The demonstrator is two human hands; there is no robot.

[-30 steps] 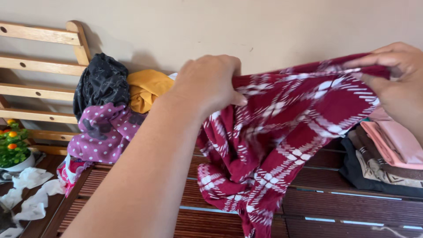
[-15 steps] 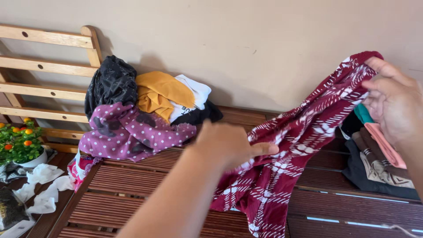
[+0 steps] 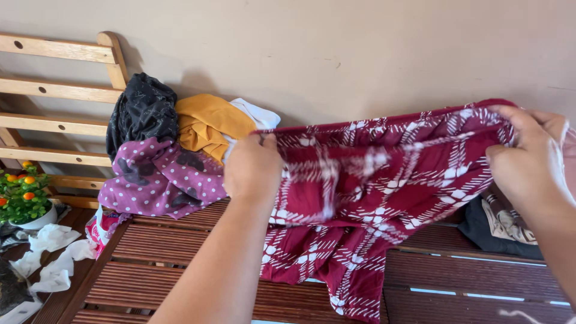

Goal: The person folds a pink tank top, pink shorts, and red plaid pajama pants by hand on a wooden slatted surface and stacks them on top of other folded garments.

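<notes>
I see folded stack (image 3: 504, 225) mostly hidden behind red plaid cloth (image 3: 384, 186); left hand (image 3: 252, 168), right hand (image 3: 528, 165) pinching its top edge, stretched flat.

held cloth (image 3: 384, 198): dark red with white plaid lines; pile at left: black garment (image 3: 141, 111) with faint pale print, mustard-yellow garment (image 3: 207, 123), white garment (image 3: 258, 114), purple garment (image 3: 159, 183) with white dots; slatted bench (image 3: 180, 264): reddish-brown.
</notes>
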